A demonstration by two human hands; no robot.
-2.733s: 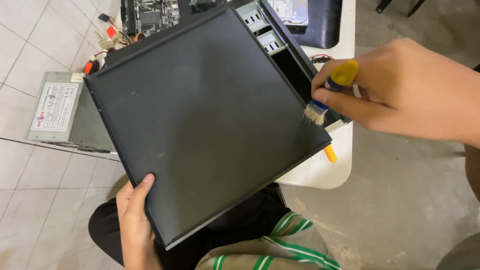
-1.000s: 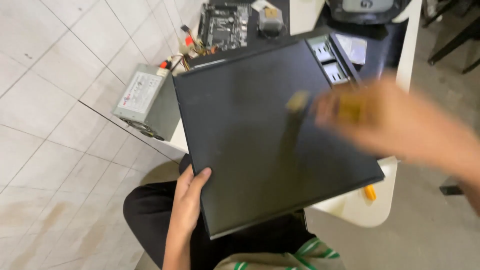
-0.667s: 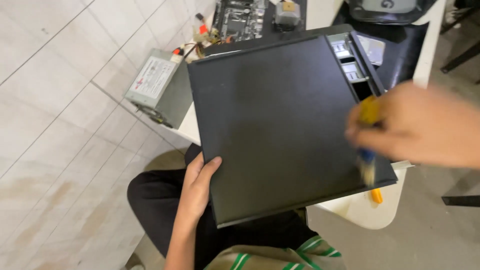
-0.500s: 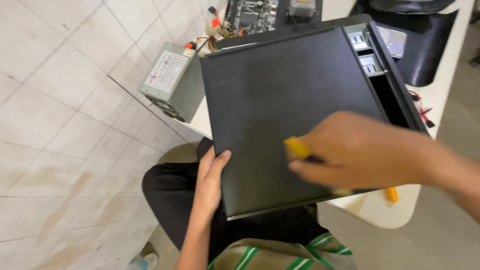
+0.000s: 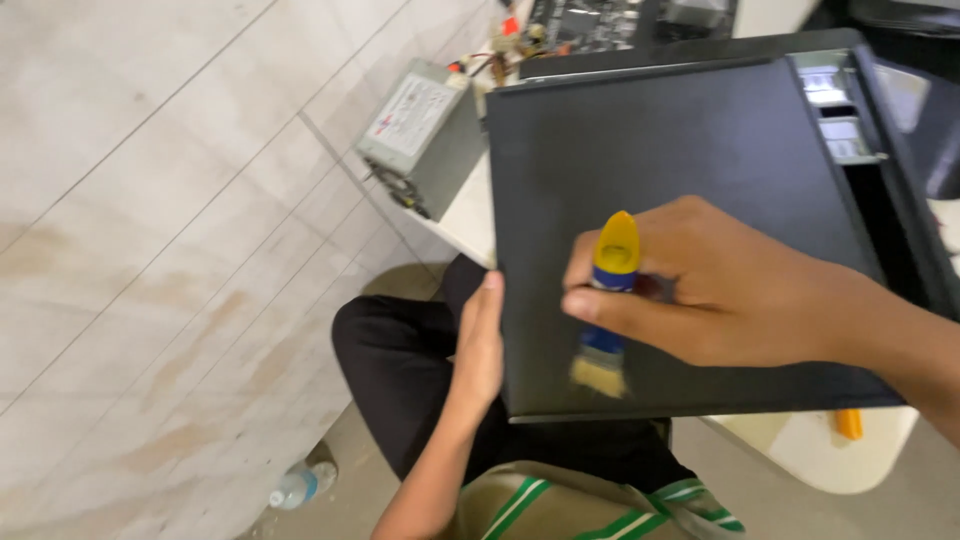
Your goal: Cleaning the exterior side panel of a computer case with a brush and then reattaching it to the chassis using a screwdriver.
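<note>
A black computer case side panel [image 5: 690, 150] lies flat on top of the case, over a white table [image 5: 790, 450]. My right hand [image 5: 720, 285] grips a small paintbrush [image 5: 607, 310] with a yellow and blue handle, its pale bristles touching the panel near the front left corner. My left hand [image 5: 480, 345] rests against the panel's left front edge, fingers along the side. The open drive bays [image 5: 840, 115] of the case show at the far right.
A grey power supply unit [image 5: 420, 135] sits at the table's left edge with coloured cables. A circuit board [image 5: 600, 20] lies at the back. An orange tool tip [image 5: 848, 424] pokes out under the panel. A plastic bottle [image 5: 300, 485] lies on the tiled floor.
My right hand has swept the brush from the panel's right edge across to its front left corner. The view shifted right and closer. My left hand stayed on the panel's edge.
</note>
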